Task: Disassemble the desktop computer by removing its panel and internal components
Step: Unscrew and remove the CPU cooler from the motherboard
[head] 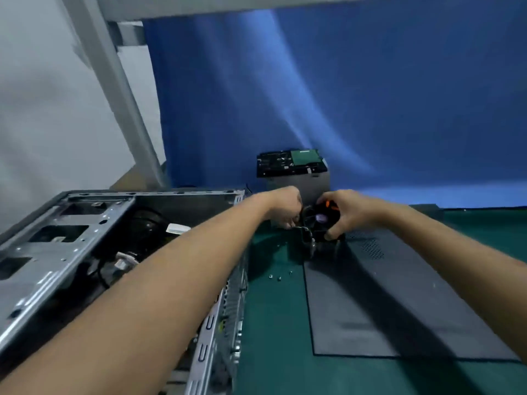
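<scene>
I see both hands out ahead of me over the green tabletop, meeting on a small black fan. My right hand has its grip wrapped around the fan's right side, thumb low at the front edge and fingers curled over the top, next to an orange part. My left hand is closed at the fan's left edge; its fingertips are pinched together on something thin there, maybe the twisted cable that hangs beside the fan, but the blur keeps me from being sure. The fan sits just above the far corner of the dark side panel, which lies flat on the tabletop to my right. I cannot tell whether the fan touches the panel.

The open case lies on its side to my left, under my left forearm, with loose wires showing inside. A few small screws lie on the tabletop between case and panel. Behind the hands a grey box stands against the blue backdrop, with a drive lying on top.
</scene>
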